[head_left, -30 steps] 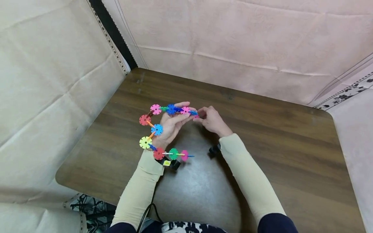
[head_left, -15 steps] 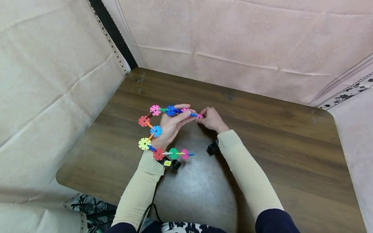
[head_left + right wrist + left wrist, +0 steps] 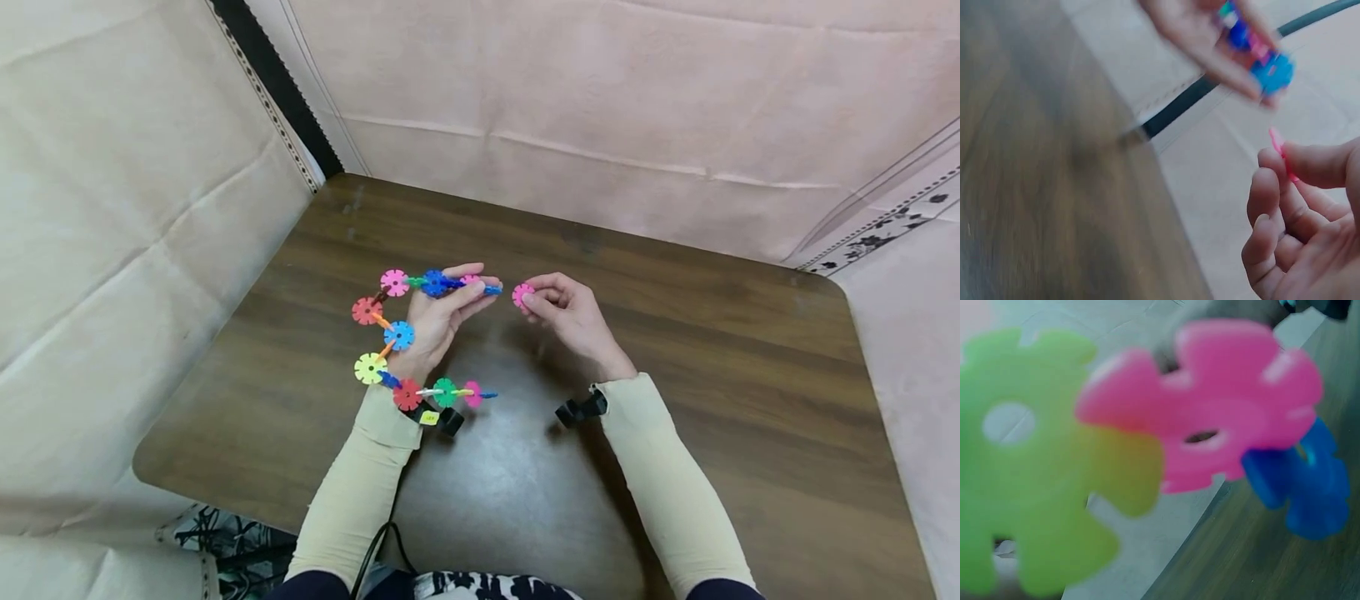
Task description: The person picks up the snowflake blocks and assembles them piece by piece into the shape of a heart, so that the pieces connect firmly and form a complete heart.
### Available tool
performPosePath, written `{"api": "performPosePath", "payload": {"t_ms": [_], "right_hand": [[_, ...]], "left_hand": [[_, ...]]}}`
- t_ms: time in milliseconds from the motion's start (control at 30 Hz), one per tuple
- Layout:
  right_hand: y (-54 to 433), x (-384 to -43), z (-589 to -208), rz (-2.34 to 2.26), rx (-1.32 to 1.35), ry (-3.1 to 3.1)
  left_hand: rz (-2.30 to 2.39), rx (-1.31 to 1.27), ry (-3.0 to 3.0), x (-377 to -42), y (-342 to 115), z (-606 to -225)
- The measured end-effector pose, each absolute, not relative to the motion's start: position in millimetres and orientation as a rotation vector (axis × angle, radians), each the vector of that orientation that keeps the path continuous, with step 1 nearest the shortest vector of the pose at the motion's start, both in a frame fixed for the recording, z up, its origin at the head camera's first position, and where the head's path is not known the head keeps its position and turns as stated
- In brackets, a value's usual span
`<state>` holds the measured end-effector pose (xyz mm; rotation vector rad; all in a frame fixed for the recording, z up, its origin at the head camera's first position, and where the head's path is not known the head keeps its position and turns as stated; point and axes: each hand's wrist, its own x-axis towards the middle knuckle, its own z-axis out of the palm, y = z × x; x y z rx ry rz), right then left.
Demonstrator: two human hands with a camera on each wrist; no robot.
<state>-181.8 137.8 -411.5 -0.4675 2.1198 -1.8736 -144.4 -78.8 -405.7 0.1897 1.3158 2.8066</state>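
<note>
A chain of colourful notched plastic discs (image 3: pixel 401 335) loops around my left hand (image 3: pixel 433 325), whose thumb and fingers pinch it near a pink disc. The chain's far end is a light-blue disc (image 3: pixel 492 290), seen flat in the right wrist view (image 3: pixel 1274 75). Its other end, past a green disc (image 3: pixel 445 392), hangs over the left wrist. My right hand (image 3: pixel 573 321) pinches a single pink disc (image 3: pixel 522 297) between thumb and index finger, apart from the chain. Close up in the left wrist view are a yellow-green disc (image 3: pixel 1041 475), a pink disc (image 3: pixel 1235 394) and a blue disc (image 3: pixel 1319 494).
Both hands are above a brown wooden table (image 3: pixel 712 417). Pale cloth (image 3: pixel 600 125) hangs behind it and at the sides. Black cameras (image 3: pixel 581 410) are strapped to the wrists, and a dark cable (image 3: pixel 382 533) runs along the left forearm.
The pink disc at the chain's far end has come off the light-blue one. My right hand has drawn it away to the right. My left hand has barely moved.
</note>
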Motion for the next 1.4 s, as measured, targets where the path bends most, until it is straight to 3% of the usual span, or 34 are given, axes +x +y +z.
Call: {"api": "performPosePath", "payload": {"t_ms": [1400], "right_hand": [[139,-162,-395,-1.841,-0.56,2.284]], "left_hand": [[2.647,0.13,1.313,-137,-63,-403]]}}
